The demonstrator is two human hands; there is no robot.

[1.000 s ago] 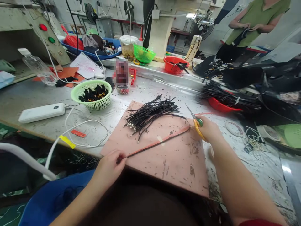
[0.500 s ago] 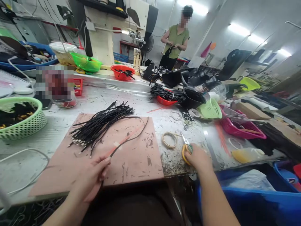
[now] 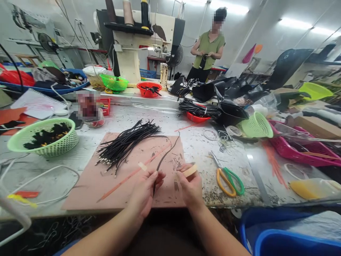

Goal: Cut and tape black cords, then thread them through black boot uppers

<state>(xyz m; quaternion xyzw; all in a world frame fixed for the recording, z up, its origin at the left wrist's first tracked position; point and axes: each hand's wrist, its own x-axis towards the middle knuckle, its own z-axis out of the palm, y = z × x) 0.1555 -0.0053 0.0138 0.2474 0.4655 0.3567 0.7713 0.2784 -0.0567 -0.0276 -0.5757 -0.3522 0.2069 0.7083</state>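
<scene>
My left hand (image 3: 145, 190) pinches the near end of a single black cord (image 3: 165, 156) that curves away over the pink board (image 3: 87, 186). My right hand (image 3: 189, 185) is closed on a small roll of beige tape (image 3: 190, 170) just right of the cord. A bundle of black cords (image 3: 128, 141) lies on the far part of the board. An orange strip (image 3: 125, 177) lies across the board. Yellow-and-green scissors (image 3: 228, 177) rest on the table to the right of my right hand.
A green basket (image 3: 44, 137) of black pieces stands at left, a white cable (image 3: 45, 174) loops beside it. Red bowls (image 3: 149, 89), a green strainer (image 3: 256, 125) and a pink tray (image 3: 309, 149) sit behind and right. A person in a green top (image 3: 207, 46) stands at the back. Blue bin (image 3: 287, 234) at lower right.
My right hand has let go of the scissors, which now lie on the table, and has taken up the tape roll. Both hands have come together over the board's near edge.
</scene>
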